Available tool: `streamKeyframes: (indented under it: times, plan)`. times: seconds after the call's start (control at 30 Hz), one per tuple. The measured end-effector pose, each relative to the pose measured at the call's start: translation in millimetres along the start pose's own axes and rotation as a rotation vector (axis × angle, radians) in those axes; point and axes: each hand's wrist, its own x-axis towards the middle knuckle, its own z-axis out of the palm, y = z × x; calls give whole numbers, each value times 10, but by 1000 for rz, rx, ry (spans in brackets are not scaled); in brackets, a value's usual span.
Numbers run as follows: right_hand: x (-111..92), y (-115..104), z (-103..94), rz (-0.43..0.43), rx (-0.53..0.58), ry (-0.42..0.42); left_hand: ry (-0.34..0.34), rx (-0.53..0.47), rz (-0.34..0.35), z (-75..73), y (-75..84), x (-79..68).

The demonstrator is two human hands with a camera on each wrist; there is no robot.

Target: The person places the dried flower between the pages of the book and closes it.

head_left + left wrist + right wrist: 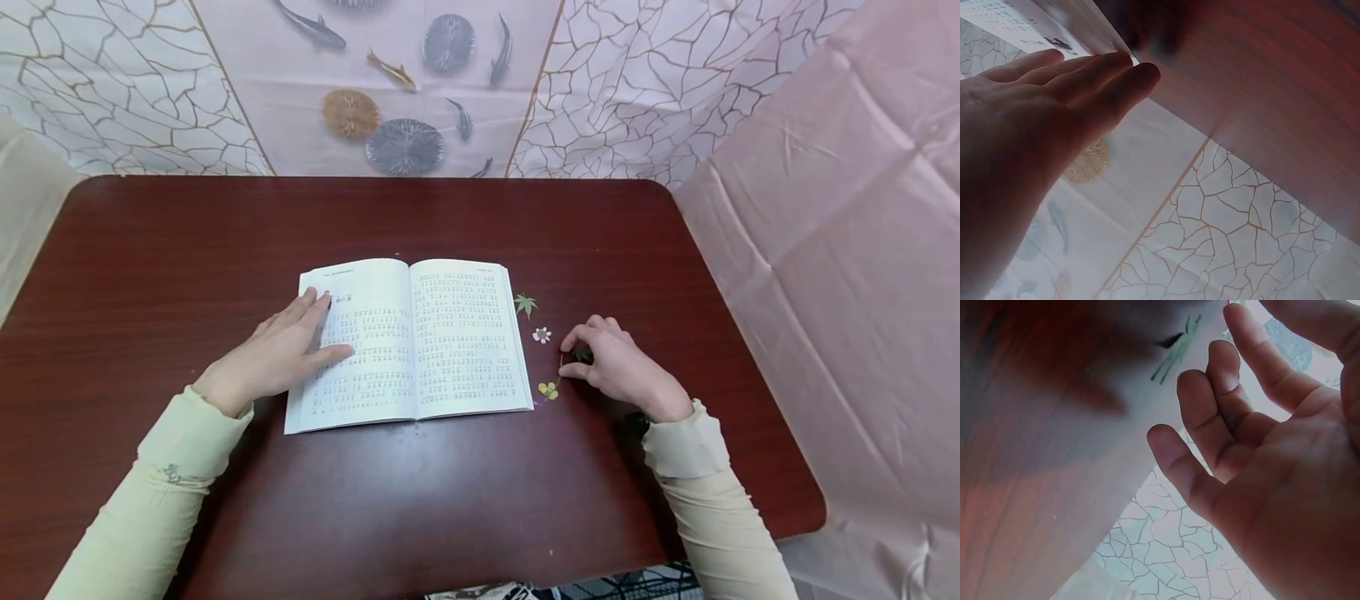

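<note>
An open book (457,333) lies on the table, its pages printed with text. My left hand (288,346) rests on the left page with fingers and thumb spread; the left wrist view shows the fingers (1104,81) straight at the page edge. To the right of the book, my right hand (618,362) is low over the table, index finger and thumb bent with a gap between their tips. A thin stem (560,363) runs at those fingertips, close to a yellow flower (548,390). Under the hand is a dark green leaf (581,354), also visible as a green sprig (1179,350).
A green star-shaped leaf (525,304) and a small white flower (542,335) lie along the book's right edge. A small purple piece (540,402) is beside the yellow flower. Patterned cloth (405,83) hangs behind the dark red table (225,217).
</note>
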Motion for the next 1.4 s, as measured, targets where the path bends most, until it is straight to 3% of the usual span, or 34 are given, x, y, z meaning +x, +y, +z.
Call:
streamKeyframes:
  times: [0.63, 1.4]
  plan:
    - [-8, -21, 49, 36, -33, -16, 2, 11, -16, 68, 7, -34]
    - [20, 3, -7, -13, -40, 22, 3, -5, -29, 26, 9, -5]
